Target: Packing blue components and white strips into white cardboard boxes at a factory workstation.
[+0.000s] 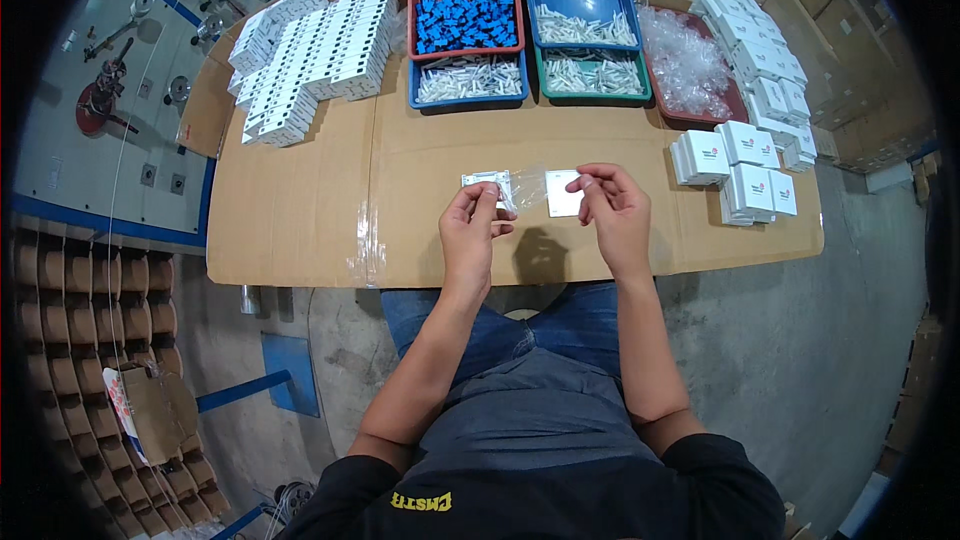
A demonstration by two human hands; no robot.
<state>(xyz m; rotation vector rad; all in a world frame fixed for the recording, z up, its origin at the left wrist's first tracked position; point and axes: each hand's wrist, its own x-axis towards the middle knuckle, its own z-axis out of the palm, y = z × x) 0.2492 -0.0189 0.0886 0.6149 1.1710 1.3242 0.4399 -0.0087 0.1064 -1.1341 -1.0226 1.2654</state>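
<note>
My left hand (470, 230) is over the cardboard table top, thumb and fingertips closed on a small clear plastic bag (529, 190). The bag stretches out to the right of these fingers. Just beyond the fingertips is a white rectangular part (484, 178) with small dark marks; whether it is held or lies on the table is hard to tell. My right hand (618, 215) hovers beside a flat white square plate (563, 194) on the table. Its fingers are bent and apart, with nothing visible between them, and they partly cover the plate's right side.
Stacked white boxed units (335, 50) stand far left. Trays at the back hold blue parts (468, 18) and small white pieces (590, 77). A dark red tray (685, 121) holds clear bags. White square units (750, 190) are piled at right. A divided cardboard rack (95, 330) stands lower left.
</note>
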